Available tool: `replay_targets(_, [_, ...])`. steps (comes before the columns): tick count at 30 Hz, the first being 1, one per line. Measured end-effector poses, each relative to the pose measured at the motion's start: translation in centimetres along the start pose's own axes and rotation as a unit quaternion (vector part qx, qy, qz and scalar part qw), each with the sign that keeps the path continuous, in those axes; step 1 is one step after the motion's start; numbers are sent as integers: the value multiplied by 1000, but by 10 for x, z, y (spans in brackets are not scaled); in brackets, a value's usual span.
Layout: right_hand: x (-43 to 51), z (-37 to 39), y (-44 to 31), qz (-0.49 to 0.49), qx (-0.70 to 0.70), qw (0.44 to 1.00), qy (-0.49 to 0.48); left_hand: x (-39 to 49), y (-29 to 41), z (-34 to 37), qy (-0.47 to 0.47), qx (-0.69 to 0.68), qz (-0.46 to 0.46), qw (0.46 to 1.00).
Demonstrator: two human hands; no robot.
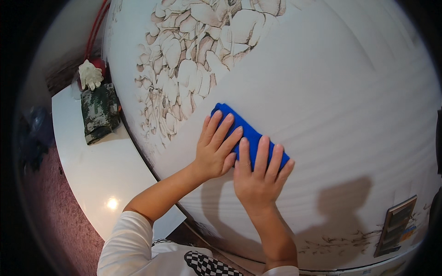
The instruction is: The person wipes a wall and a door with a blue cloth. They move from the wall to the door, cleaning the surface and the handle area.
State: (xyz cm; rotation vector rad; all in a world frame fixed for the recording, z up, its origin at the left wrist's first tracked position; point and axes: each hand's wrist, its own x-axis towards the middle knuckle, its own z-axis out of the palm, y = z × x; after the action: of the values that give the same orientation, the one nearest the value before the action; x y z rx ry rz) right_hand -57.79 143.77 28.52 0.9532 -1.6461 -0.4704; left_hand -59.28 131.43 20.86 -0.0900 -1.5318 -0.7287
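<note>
A folded blue cloth (253, 145) lies flat against a pale wall covering (310, 96) with a printed flower pattern. My left hand (214, 148) presses on the cloth's upper left part, fingers spread over it. On the lower right part rests my right hand (259, 183), its fingers also apart and pointing up. The two hands almost meet at the middle of the cloth. Both palms reach past its lower edge. Brown-outlined petals (186, 72) are printed up and to the left of the cloth.
Along the left stands a glossy white tabletop (79, 165). A camouflage fabric item (100, 114) lies on it, with a white glove (90, 75) beyond. Red cords (95, 31) run upward behind. A dark framed panel (395, 226) is at lower right. Reddish carpet (69, 214) covers the floor.
</note>
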Motion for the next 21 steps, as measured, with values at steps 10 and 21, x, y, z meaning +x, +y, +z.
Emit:
replay_targets(10, [105, -7, 30, 99, -25, 994, 51, 133, -18, -5, 44, 2, 101, 994])
replay_targets(21, [15, 22, -45, 19, 47, 999, -13, -24, -43, -12, 13, 13, -26, 999])
